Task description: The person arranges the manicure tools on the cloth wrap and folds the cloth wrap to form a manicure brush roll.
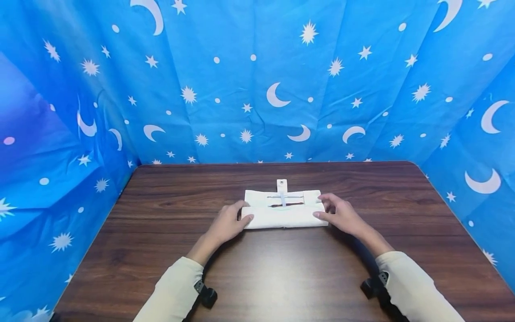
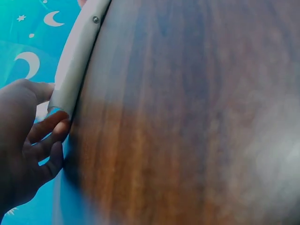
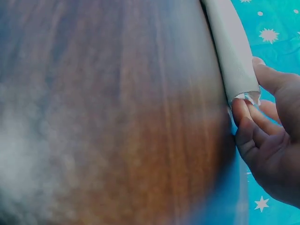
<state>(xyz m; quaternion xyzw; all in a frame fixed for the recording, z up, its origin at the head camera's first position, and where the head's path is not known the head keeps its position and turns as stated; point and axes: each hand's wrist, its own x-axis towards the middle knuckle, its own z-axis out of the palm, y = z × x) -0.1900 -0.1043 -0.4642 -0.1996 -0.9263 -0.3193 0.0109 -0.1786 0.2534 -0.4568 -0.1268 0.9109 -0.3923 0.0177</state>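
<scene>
A white roll-up tool case [image 1: 281, 218] lies on the table, its near part folded over into a thick roll. A tab with a snap button [image 1: 281, 183] sticks out at its far side. Two slim tools lie in the exposed part: a silvery one [image 1: 291, 197] and a dark one [image 1: 293, 205]; a pale strap crosses them. My left hand [image 1: 227, 222] grips the roll's left end, thumb on top. At the right end, my right hand [image 1: 342, 216] holds it likewise, thumb on the roll. The right wrist view shows fingertips at the opening of the rolled end [image 3: 243, 96].
The dark wood-grain table [image 1: 277, 277] extends around the case. Blue cloth [image 1: 233, 80] with white moons and stars hangs behind the table and along both sides. A black wrist device [image 1: 207, 295] sits by each sleeve.
</scene>
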